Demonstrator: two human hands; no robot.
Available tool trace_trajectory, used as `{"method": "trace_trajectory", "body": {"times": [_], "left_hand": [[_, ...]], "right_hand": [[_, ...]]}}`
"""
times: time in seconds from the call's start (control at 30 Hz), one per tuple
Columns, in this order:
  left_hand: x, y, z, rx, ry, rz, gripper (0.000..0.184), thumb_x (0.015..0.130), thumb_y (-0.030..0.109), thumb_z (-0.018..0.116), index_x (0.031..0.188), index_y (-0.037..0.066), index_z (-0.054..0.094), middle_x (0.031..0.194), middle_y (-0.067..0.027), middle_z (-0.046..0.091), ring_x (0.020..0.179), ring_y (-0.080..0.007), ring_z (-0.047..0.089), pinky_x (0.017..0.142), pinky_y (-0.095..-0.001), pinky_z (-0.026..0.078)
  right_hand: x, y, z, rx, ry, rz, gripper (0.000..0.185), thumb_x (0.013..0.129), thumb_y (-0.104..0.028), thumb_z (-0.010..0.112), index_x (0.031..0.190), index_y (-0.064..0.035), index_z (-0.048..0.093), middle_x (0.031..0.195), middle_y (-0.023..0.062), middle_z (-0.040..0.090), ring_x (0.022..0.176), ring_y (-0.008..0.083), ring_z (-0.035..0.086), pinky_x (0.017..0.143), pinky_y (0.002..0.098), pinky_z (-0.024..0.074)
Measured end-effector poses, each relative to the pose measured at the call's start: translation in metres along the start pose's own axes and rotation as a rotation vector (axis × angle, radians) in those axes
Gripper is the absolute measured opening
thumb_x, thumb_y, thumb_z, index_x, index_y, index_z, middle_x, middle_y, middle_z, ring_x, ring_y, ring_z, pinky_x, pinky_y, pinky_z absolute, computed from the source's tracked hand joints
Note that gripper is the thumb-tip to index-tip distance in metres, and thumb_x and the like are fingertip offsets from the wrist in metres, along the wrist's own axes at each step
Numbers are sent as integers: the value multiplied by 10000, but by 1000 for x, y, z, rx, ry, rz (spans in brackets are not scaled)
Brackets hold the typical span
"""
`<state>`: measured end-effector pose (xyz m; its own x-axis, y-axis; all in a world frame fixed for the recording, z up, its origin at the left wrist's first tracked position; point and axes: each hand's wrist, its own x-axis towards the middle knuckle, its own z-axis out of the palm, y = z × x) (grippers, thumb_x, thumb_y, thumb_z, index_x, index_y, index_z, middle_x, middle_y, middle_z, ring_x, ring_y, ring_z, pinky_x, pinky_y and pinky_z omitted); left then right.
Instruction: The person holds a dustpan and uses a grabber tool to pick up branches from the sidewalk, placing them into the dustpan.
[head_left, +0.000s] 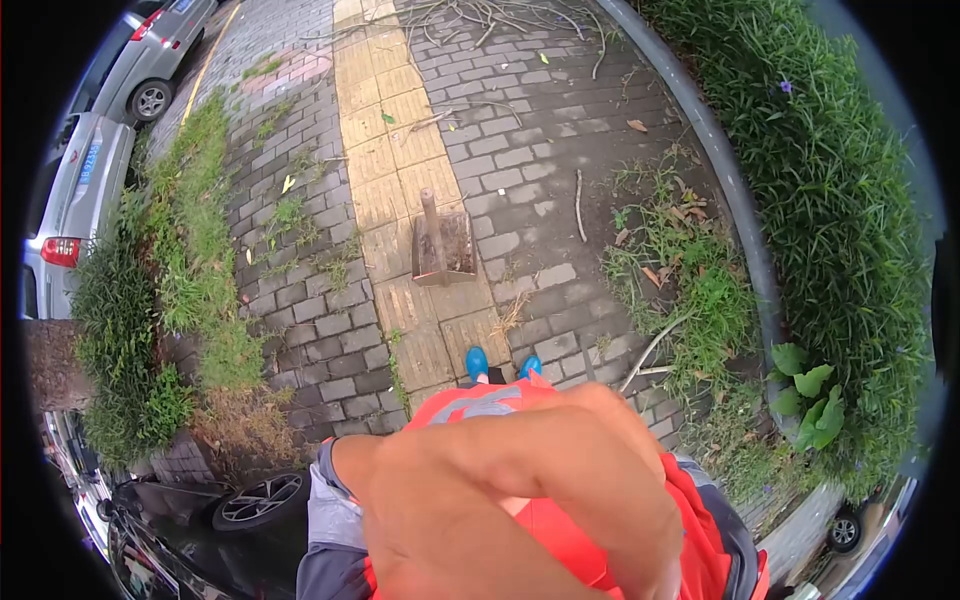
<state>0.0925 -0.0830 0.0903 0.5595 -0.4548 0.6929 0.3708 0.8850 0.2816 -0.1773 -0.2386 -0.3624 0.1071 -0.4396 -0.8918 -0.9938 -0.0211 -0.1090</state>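
Observation:
Bare, bent arms (pixel 470 470) fill the lower middle, very close to the lens and overlapping. Where one arm ends and the other begins is hard to make out. Neither of my hands shows clearly; no fingers can be seen, nor anything held. Behind the arms is an orange-red work top (pixel 560 535) with grey bands. Ahead of my blue shoes (pixel 477 362), a worn dustpan (pixel 456 255) with a short upright handle (pixel 430 215) stands on the yellow tactile paving (pixel 405 305), apart from me.
Cut branches (pixel 480 15) lie across the grey brick path at the far end. A curb (pixel 715 130) and dense hedge (pixel 800 190) run along the right. Grass (pixel 205 240), a tree trunk (pixel 55 365) and parked cars (pixel 85 185) line the left. A single stick (pixel 580 205) lies on the right.

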Motion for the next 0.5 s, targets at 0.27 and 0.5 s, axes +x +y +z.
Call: {"method": "trace_trajectory", "body": {"times": [0.27, 0.5], "left_hand": [[-24, 7, 8, 95, -87, -270, 337, 881, 171, 427, 587, 7, 449, 627, -150, 530, 685, -330, 573, 518, -334, 455], [-36, 22, -23, 550, -527, -124, 207, 801, 155, 566, 808, -49, 604, 853, -178, 597, 718, -281, 575, 611, -343, 458]], "right_hand": [[-19, 4, -5, -44, -8, 59, 354, 582, -345, 660, 624, 0, 597, 616, 85, 578, 546, 180, 545, 508, 328, 439], [-29, 20, -9, -2, -3, 121, 428, 569, -402, 642, 659, 16, 616, 701, 146, 626, 661, 243, 618, 608, 329, 487]]}}
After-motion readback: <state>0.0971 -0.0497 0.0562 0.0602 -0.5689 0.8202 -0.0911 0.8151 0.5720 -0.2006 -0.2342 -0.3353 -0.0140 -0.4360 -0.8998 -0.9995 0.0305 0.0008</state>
